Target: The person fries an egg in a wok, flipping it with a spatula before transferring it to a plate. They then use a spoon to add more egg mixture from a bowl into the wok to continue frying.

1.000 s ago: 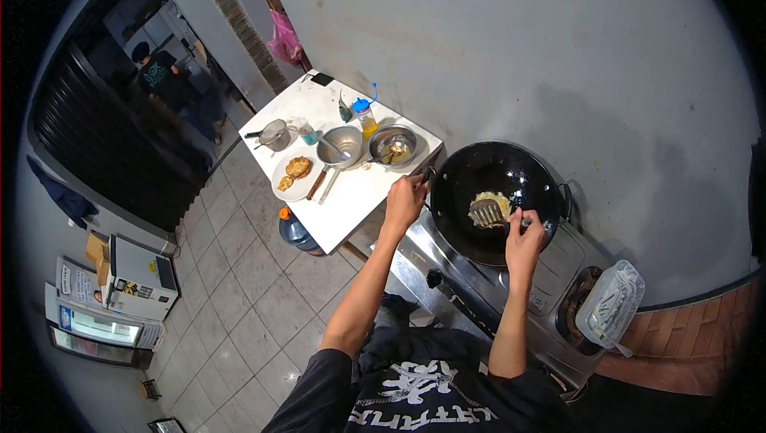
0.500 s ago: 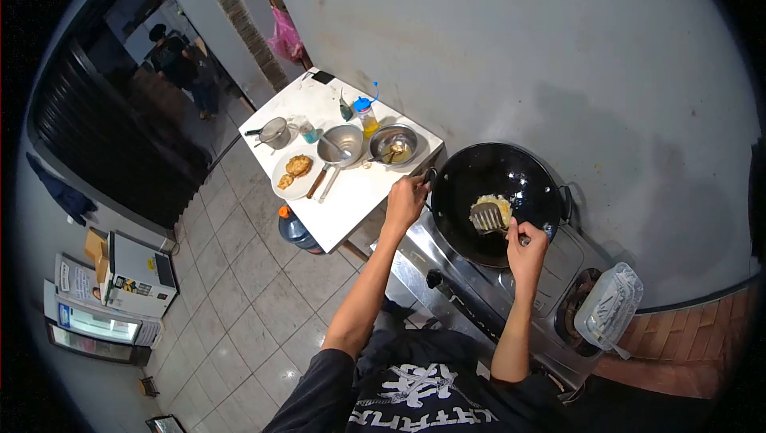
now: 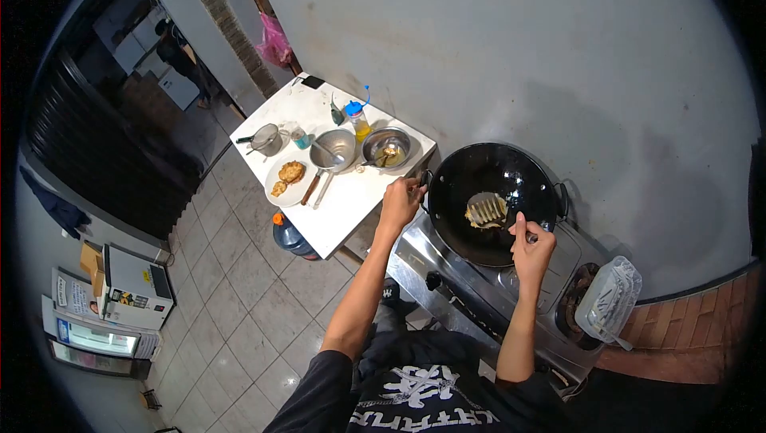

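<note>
A black wok [image 3: 459, 174] with two loop handles sits on the gas stove [image 3: 427, 234]. My left hand [image 3: 400, 200] is closed around the wok's left handle. In my right hand [image 3: 533, 246] is a slotted spatula [image 3: 485, 208], its handle pinched between thumb and fingers. The spatula's blade lies over a piece of egg-like food [image 3: 474, 223] near the wok's middle and covers most of it. Left of the wok, a white table [image 3: 351, 222] carries a plate [image 3: 275, 186] with browned fried pieces [image 3: 292, 171].
On the table stand a metal bowl [image 3: 405, 136] with a spoon, a metal pan [image 3: 333, 143], a strainer [image 3: 268, 141] and an oil bottle [image 3: 359, 124]. A plastic container [image 3: 608, 299] rests over the right burner. A water jug [image 3: 294, 235] is under the table. Another person [image 3: 177, 54] bends in the doorway.
The spatula has moved from the food's left part to lie over its middle. My right hand has shifted slightly right. The person in the doorway now bends forward.
</note>
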